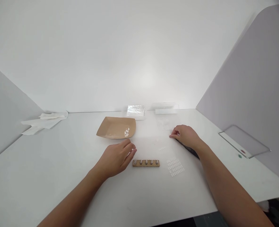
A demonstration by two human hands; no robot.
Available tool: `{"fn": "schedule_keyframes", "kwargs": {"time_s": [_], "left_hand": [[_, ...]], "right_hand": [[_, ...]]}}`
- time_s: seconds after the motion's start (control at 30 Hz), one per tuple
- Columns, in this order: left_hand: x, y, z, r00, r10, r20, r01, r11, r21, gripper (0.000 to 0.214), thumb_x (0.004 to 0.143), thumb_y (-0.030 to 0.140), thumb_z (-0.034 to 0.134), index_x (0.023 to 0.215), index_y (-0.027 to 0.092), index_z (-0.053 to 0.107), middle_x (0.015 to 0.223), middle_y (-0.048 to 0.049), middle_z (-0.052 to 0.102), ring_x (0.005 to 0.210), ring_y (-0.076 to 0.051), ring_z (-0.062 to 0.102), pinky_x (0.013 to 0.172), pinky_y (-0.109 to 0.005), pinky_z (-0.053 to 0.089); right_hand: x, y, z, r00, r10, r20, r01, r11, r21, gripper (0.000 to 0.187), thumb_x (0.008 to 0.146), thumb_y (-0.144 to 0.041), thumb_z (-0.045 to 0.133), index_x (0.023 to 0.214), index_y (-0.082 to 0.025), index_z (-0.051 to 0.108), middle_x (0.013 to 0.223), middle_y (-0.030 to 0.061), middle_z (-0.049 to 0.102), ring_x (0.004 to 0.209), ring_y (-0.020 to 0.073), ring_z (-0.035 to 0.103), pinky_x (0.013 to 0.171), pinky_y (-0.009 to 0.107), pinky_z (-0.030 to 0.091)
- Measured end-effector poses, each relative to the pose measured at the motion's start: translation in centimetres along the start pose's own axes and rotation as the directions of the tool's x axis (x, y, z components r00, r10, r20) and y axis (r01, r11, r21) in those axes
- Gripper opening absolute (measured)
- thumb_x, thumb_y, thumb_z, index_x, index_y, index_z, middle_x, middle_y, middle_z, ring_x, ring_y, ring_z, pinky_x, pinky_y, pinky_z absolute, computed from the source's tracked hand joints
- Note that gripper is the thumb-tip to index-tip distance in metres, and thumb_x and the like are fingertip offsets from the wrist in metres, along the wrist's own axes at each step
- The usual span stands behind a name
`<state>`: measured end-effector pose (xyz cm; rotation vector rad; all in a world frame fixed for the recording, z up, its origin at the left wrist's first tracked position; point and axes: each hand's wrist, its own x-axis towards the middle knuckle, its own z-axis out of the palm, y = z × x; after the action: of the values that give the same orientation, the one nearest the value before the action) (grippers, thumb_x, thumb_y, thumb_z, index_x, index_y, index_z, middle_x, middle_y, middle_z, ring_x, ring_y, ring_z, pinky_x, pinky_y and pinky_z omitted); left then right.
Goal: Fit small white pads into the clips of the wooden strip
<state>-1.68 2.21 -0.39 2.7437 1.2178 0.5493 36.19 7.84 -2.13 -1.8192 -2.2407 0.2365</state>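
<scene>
My left hand hovers by the left end of a small wooden strip that carries several upright metal pegs. Its fingers are curled, with thumb and index fingertips close together; anything between them is too small to make out. My right hand rests farther back on the table, fingertips pinched low near a faint clear sheet. Whatever they pinch cannot be made out. A long dark object lies partly hidden beneath my right wrist. Rows of small whitish tabs lie right of the strip, and a shorter row lies behind it.
A brown paper tray with small white pieces stands behind my left hand. Clear plastic packs and a white box sit along the back wall. White tissues lie at left; a wire frame is at right.
</scene>
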Motion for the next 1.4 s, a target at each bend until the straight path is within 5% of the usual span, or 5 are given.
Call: {"fn": "schedule_keyframes", "kwargs": {"time_s": [0.33,0.47,0.67,0.8,1.4], "left_hand": [[-0.1,-0.5,0.5,1.000,0.009,-0.027,-0.009,1.000,-0.007,0.029,0.110,0.031,0.037,0.101,0.021,0.063,0.091,-0.0014,0.066,0.057,-0.012,0.052,0.055,-0.026,0.035],[0.0,-0.3,0.5,0.998,0.011,-0.061,-0.013,1.000,-0.027,0.026,0.109,0.029,0.040,0.100,0.020,0.062,0.091,-0.0011,0.066,0.058,-0.011,0.054,0.055,-0.025,0.034],[-0.1,-0.3,0.5,0.998,-0.002,-0.069,0.000,0.999,-0.038,0.025,0.109,0.028,0.040,0.098,0.020,0.061,0.090,-0.0004,0.065,0.058,-0.010,0.054,0.055,-0.024,0.035],[-0.1,-0.3,0.4,0.997,-0.011,-0.074,0.007,0.999,-0.047,0.025,0.109,0.028,0.040,0.098,0.020,0.061,0.092,-0.0004,0.065,0.058,-0.010,0.053,0.054,-0.024,0.035],[0.0,-0.4,0.9,0.990,-0.006,-0.143,0.001,0.999,-0.036,0.018,0.107,0.026,0.045,0.098,0.021,0.060,0.093,0.0008,0.065,0.057,-0.008,0.058,0.053,-0.024,0.035]], "right_hand": [[-0.8,-0.5,-1.4,0.999,0.006,-0.047,-0.006,1.000,0.009,0.022,0.096,-0.039,0.053,0.087,-0.023,0.065,0.096,0.0063,0.072,0.086,0.0232,0.065,0.073,0.036,0.049],[-2.4,1.2,-3.2,0.984,0.062,0.168,-0.089,0.983,0.160,0.026,0.093,-0.049,0.060,0.090,-0.025,0.069,0.111,0.0074,0.070,0.086,0.0223,0.066,0.068,0.033,0.050],[-3.1,1.7,-3.0,0.926,0.105,0.363,-0.166,0.976,0.141,0.021,0.086,-0.040,0.068,0.075,-0.023,0.062,0.092,0.0043,0.068,0.066,0.0172,0.058,0.057,0.030,0.040],[-2.8,0.7,-2.0,0.943,0.098,0.319,-0.143,0.983,0.118,0.023,0.082,-0.031,0.067,0.067,-0.022,0.052,0.073,0.0019,0.060,0.057,0.0150,0.049,0.053,0.029,0.034],[-0.6,-1.8,1.7,0.994,-0.106,0.007,0.100,0.954,0.282,0.020,0.088,-0.030,0.060,0.071,-0.022,0.052,0.106,0.0048,0.065,0.076,0.0170,0.059,0.069,0.032,0.048]]}}
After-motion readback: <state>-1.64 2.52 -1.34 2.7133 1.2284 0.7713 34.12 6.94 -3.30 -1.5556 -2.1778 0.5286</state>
